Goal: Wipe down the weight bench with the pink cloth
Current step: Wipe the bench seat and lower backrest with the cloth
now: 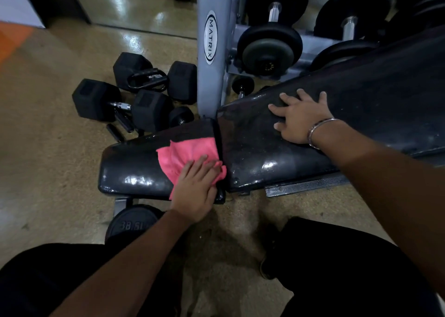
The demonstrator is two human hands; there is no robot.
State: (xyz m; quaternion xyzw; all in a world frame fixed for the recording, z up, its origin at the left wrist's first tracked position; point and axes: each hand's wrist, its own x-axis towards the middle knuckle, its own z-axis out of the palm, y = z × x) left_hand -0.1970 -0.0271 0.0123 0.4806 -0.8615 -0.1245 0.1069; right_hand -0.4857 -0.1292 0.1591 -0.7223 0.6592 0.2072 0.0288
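Left hand, fingers flat and together, presses the pink cloth onto the bench seat's right end. Right hand, fingers spread, braces the backrest. Wiping appears under way, and the next stroke likely calls for a sweep toward the seat's left end.

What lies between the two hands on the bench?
Head view: between left hand and right hand lies the gap between seat pad and back pad, then bare black padding.

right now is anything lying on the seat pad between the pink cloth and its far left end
Nothing visible. The left hand presses the pink cloth on the seat pad, and the pad left of it lies bare.
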